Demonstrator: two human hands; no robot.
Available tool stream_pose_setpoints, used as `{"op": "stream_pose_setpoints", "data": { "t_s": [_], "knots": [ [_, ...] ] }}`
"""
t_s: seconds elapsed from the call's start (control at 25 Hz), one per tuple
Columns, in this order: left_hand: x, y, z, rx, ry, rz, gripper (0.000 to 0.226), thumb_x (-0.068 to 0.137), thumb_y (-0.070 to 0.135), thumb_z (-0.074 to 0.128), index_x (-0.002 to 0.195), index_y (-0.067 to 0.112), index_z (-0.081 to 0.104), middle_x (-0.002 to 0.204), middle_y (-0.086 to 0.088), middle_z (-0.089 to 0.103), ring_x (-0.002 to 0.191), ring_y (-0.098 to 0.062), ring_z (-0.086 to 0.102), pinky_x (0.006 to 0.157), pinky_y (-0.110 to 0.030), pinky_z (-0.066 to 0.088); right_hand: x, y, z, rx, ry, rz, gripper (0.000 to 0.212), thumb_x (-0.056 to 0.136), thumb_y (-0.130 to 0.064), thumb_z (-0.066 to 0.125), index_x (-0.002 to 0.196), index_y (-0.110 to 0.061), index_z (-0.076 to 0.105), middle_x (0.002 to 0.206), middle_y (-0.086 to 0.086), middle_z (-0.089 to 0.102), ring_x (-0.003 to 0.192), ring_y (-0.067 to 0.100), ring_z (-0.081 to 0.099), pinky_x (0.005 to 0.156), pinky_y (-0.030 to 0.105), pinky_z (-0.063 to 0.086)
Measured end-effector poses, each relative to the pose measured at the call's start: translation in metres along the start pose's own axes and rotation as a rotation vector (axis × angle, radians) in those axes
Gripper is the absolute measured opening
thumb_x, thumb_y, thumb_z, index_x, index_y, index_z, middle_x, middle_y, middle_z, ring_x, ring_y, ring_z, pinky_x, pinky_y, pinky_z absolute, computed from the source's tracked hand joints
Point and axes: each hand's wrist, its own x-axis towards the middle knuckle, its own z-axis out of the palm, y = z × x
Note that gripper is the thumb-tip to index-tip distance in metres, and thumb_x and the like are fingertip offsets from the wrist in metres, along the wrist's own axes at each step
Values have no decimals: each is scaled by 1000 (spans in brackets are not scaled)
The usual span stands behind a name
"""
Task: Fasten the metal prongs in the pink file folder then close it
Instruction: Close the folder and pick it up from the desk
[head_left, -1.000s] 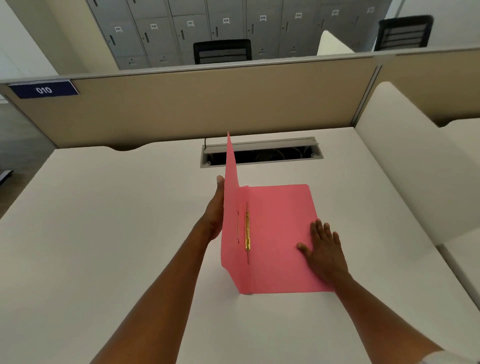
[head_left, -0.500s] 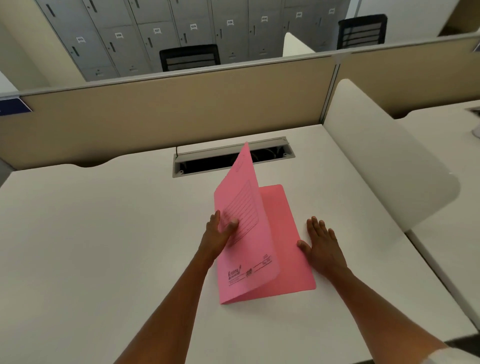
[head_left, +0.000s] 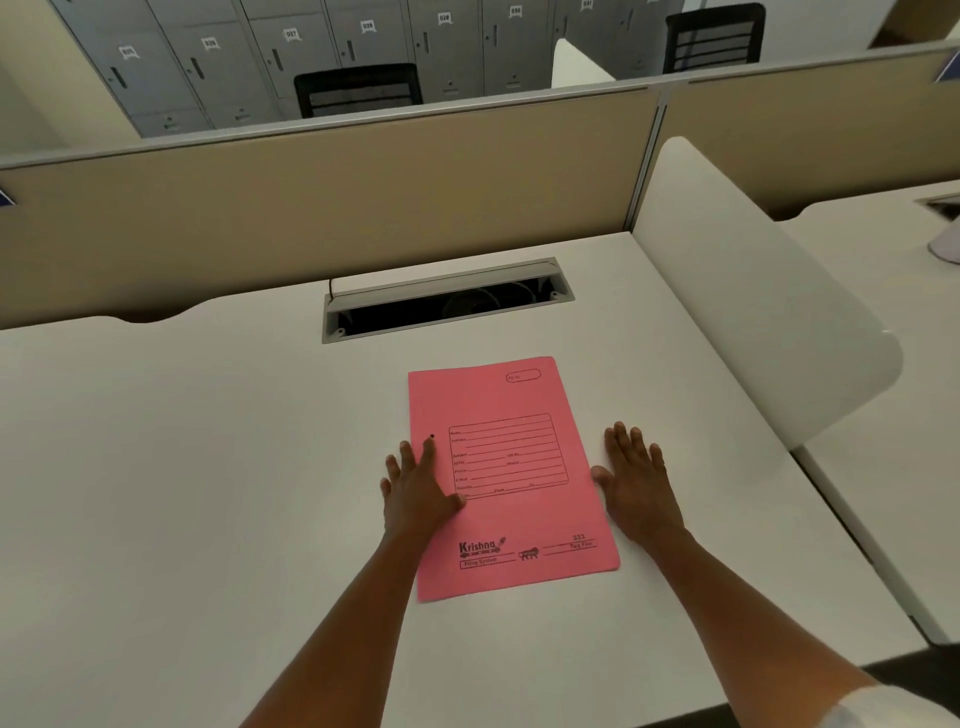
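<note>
The pink file folder lies shut mid-worktop, left hand flat on its spine edge pressing the cover down, right hand released, resting flat alongside.

This is an open-plan office. The white tabletop has a cable slot cut into it and a beige partition screen with a grey metal cap along its far edge. A rounded white divider separates it from the neighbouring desk on the right. Beyond the screen stand two black mesh-backed office chairs and a wall of grey numbered lockers, their labels reading in the high twenties.
</note>
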Motion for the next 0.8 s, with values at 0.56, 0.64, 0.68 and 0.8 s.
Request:
{"op": "stream_pose_setpoints", "data": {
  "t_s": [0.56,0.64,0.68,0.8],
  "knots": [
    [-8,3,-15,-544,174,-345,40,77,30,77,112,14,63,111,-5,71,92,-23,64,86,-37,54,1,-46,8,-10,-35,18,101,77,-78,-13,156,-14,-8,166,9,-7,153,27,-9,124,47,-5],
    [-7,1,-20,-612,150,-358,31,80,31,74,106,17,63,104,-1,72,90,-22,65,85,-37,54,2,-50,7,-13,-40,31,97,80,-73,-7,156,-14,-7,166,10,-7,153,29,-9,124,48,-5],
    [-6,0,-21,-657,133,-355,29,82,30,72,106,17,61,103,-2,70,92,-23,66,85,-39,55,2,-52,6,-10,-44,39,96,80,-72,-6,156,-14,-6,166,11,-6,153,29,-8,123,48,-5],
    [-5,-7,-18,-776,37,-325,23,89,22,66,110,16,57,110,-8,69,95,-27,68,87,-45,57,3,-55,4,6,-47,53,94,82,-72,1,157,-15,-3,167,11,-5,153,29,-7,122,48,-5]
  ]
}}
